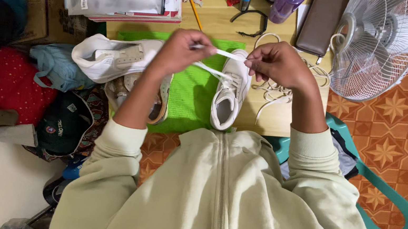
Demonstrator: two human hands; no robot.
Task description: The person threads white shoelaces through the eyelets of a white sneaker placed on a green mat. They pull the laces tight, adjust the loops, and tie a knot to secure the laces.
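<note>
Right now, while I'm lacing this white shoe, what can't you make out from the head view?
- Eyelets of the upright white sneaker: too small, partly behind the lace.
- Right hand fingertips: curled under, grip on the lace hidden.
- Second white sneaker: partly covered by the left hand and forearm.
- Fan: cut off by the top edge.

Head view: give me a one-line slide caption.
Left hand and right hand pull a white shoelace taut above a white sneaker on a green mat.
</note>
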